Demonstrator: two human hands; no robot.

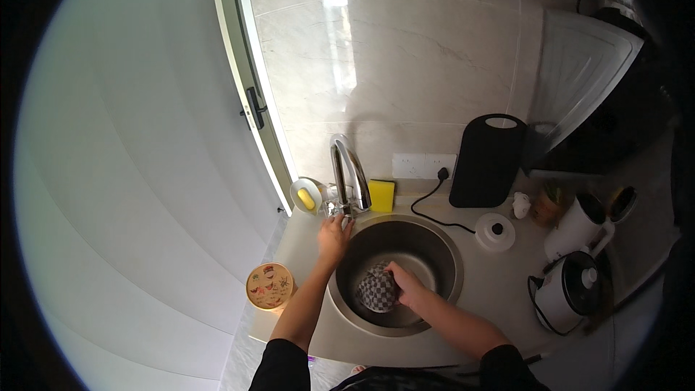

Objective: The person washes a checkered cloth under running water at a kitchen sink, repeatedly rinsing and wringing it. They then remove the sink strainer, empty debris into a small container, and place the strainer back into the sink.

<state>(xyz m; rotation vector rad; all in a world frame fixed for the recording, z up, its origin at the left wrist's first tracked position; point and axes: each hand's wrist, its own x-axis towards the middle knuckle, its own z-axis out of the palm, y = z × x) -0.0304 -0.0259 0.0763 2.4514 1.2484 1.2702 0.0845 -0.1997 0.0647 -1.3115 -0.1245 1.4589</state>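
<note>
My right hand (407,284) grips a bunched grey-and-black checkered cloth (377,289) inside the round stainless-steel sink (455,304). At the sink's back left rim, the fingers of my left hand (333,239) close on the handle at the base of the chrome faucet (359,176). The fingers partly cover that handle. I cannot tell whether water runs from the spout.
Left of the faucet is a dish (296,193) with yellow soap; right of it stands a yellow sponge (382,196). A lidded paper tub (270,285) sits at the counter's left edge. A black cutting board (486,163), corded white base (494,232), kettle (573,225) and cooker (578,285) stand right.
</note>
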